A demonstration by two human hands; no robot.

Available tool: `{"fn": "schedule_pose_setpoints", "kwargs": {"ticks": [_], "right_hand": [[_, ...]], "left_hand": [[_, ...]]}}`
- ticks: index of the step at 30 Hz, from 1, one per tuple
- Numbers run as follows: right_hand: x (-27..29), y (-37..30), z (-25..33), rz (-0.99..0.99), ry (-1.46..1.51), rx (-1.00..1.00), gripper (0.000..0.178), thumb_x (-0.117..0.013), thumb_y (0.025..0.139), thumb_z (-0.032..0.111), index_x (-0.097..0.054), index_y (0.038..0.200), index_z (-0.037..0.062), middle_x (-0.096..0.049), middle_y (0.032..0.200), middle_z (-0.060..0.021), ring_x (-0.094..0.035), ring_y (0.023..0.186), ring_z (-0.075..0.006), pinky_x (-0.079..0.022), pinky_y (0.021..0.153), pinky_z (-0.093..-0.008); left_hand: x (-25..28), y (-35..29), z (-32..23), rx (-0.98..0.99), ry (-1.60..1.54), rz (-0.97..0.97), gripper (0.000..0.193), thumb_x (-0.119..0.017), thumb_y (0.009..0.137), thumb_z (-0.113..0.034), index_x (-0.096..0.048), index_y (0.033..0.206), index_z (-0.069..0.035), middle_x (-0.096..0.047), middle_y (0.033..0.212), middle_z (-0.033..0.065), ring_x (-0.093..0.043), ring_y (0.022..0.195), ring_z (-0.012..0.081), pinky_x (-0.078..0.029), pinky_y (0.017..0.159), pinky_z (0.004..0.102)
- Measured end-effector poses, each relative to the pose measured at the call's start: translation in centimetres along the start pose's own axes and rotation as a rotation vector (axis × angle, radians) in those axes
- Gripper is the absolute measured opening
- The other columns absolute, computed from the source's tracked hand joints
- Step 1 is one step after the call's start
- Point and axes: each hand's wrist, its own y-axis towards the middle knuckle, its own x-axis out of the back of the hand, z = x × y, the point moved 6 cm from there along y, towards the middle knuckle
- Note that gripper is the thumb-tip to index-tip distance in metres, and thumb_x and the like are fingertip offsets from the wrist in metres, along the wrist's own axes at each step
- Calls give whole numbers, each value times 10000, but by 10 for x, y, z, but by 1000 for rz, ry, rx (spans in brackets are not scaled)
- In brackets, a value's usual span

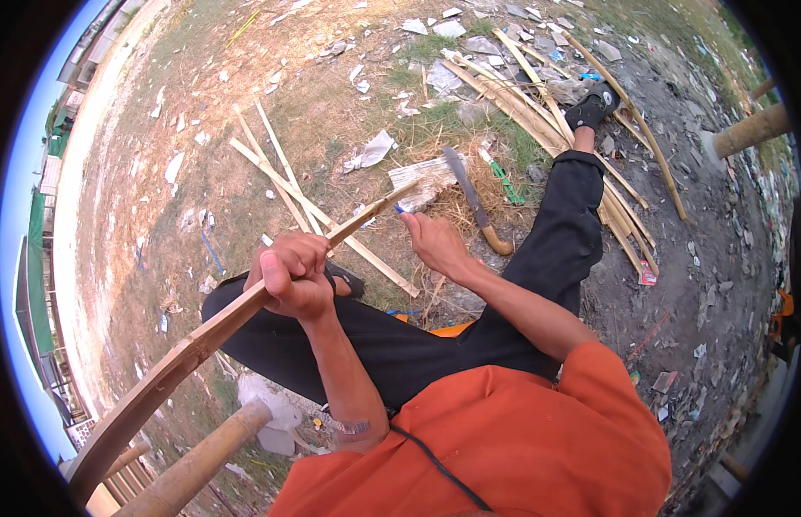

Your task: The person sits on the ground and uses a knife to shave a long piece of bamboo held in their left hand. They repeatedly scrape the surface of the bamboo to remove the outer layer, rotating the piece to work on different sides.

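Observation:
My left hand (297, 269) is wrapped round a long split bamboo strip (180, 349). The strip runs from the lower left up to a tip in front of my legs, near the middle. My right hand (436, 245) is closed close to that tip. A small blue bit pokes out between its thumb and finger; what it belongs to is hidden. Ahead of the right hand, a machete (472, 194) with a curved wooden handle leans against a pale, rough wood block (424, 178). Dry shavings lie around the block.
Several bamboo strips (538, 108) lie piled by my right foot; more strips (301, 202) cross on the ground ahead to the left. A green-and-white tube (502, 177) rests beside the machete. Bamboo poles (198, 461) (749, 132) stand at both sides. Rubble litters the ground.

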Motion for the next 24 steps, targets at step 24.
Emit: {"fn": "schedule_pose_setpoints", "kwargs": {"ticks": [24], "right_hand": [[-13, 37, -60, 116, 35, -10, 516, -333, 975, 380, -643, 845, -11, -611, 751, -269, -594, 736, -448, -452, 695, -512]], "left_hand": [[-4, 0, 2, -16, -61, 67, 344, -436, 868, -169, -358, 551, -58, -359, 430, 44, -339, 340, 146, -391, 359, 324]]}}
